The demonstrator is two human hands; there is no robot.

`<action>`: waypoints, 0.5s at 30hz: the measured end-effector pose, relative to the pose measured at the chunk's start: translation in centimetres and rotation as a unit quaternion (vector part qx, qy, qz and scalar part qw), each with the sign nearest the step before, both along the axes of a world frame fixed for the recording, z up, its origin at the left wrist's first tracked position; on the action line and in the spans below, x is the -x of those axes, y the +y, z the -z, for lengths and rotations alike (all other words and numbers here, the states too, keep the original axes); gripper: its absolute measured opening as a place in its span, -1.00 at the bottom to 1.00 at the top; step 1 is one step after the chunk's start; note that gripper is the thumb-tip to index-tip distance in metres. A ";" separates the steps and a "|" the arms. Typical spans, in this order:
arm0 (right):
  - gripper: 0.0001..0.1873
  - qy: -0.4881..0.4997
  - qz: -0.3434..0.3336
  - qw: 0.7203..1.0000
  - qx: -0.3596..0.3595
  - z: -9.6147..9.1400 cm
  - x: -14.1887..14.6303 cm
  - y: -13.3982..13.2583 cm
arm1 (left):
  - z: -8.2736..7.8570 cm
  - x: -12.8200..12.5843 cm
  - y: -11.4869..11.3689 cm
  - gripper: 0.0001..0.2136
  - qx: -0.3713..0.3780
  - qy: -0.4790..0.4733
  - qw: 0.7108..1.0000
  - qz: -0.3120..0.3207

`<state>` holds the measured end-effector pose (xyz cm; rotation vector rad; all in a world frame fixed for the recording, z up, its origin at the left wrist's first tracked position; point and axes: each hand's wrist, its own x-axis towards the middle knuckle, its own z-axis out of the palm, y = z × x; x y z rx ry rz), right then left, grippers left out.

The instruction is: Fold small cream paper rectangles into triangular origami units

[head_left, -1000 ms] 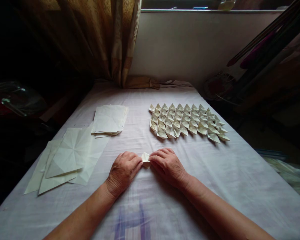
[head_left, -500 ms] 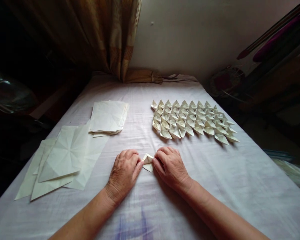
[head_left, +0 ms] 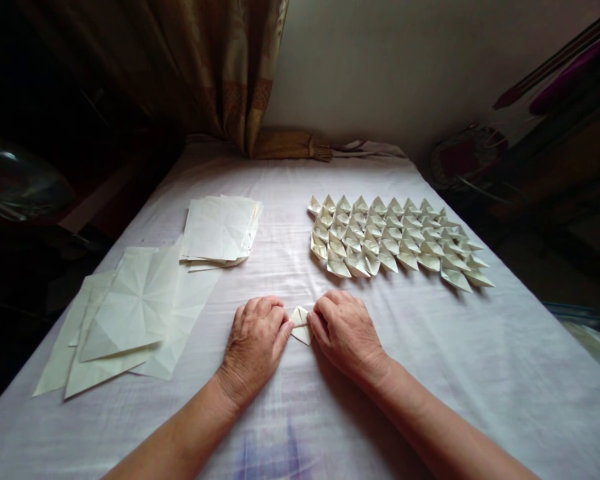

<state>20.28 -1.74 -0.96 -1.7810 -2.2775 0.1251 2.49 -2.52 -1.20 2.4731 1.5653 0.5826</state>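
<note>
Paper [head_left: 301, 325], folded to a small diamond, lies between the two hands, near the middle of the cloth-covered tabletop [head_left: 505, 353]. Left hand [head_left: 257, 337]: grip closed, thumb and fingertips pinching the diamond's left corner. Right hand [head_left: 347, 328]: grip likewise closed, on the right corner. Fingers hide both side corners; the diamond's middle and its near and far points show. Beyond the right hand, well apart from it: boat-like paper shapes [head_left: 391, 241], packed in staggered rows, peaks upward. Beyond the left hand: square sheets [head_left: 216, 228] in an uneven stack. Farther left and nearer: loose sheets [head_left: 135, 310], overlapping, the top one creased in lines radiating from its centre. Purple streaks [head_left: 270, 453] mark the cloth between the forearms. Far end: patterned curtain [head_left: 245, 73] before a pale wall [head_left: 380, 67]. Objects at either side are too dim to name.
</note>
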 end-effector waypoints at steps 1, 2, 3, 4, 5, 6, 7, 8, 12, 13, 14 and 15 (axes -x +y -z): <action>-0.79 -0.005 0.003 1.000 -0.002 0.0 0.1 0.0 | 0.1 0.0 0.0 -0.91 -0.004 0.004 1.000 -0.003; -0.79 -0.009 0.007 1.000 -0.004 0.1 0.2 -0.1 | 0.1 -0.1 0.0 -0.91 -0.007 0.008 1.000 -0.004; -0.79 -0.014 0.011 1.000 -0.006 0.2 0.3 -0.1 | 0.2 -0.1 0.0 -0.91 -0.009 0.010 1.000 -0.005; -0.80 -0.017 0.014 1.000 -0.007 0.3 0.4 -0.2 | 0.3 -0.2 0.0 -0.91 -0.011 0.012 1.000 -0.006; -0.79 -0.017 0.017 1.000 -0.008 0.3 0.4 -0.3 | 0.4 -0.2 0.0 -0.91 -0.012 0.014 1.000 -0.008; -0.80 -0.014 0.019 1.000 -0.009 0.4 0.5 -0.4 | 0.5 -0.2 -0.1 -0.92 -0.013 0.014 1.000 -0.011; -0.80 -0.004 0.021 1.000 -0.011 0.5 0.5 -0.4 | 0.6 -0.3 -0.1 -0.93 -0.016 0.012 1.000 -0.011; -0.82 0.011 0.024 1.000 -0.014 0.7 0.5 -0.5 | 0.7 -0.3 -0.1 -0.91 -0.021 0.009 1.000 -0.008; -0.92 0.100 0.037 0.994 -0.023 1.2 0.2 -0.6 | 1.0 -0.2 0.0 -0.78 -0.035 -0.004 0.999 0.021; -0.93 0.117 0.039 0.992 -0.023 1.3 0.0 -0.5 | 1.0 -0.1 0.0 -0.78 -0.032 -0.007 0.999 0.023; -0.93 0.129 0.042 0.990 -0.023 1.4 -0.3 -0.4 | 1.0 -0.1 0.1 -0.79 -0.028 -0.010 0.999 0.021; -0.93 0.136 0.045 0.989 -0.022 1.5 -0.5 -0.3 | 0.9 -0.1 0.1 -0.79 -0.024 -0.013 0.999 0.017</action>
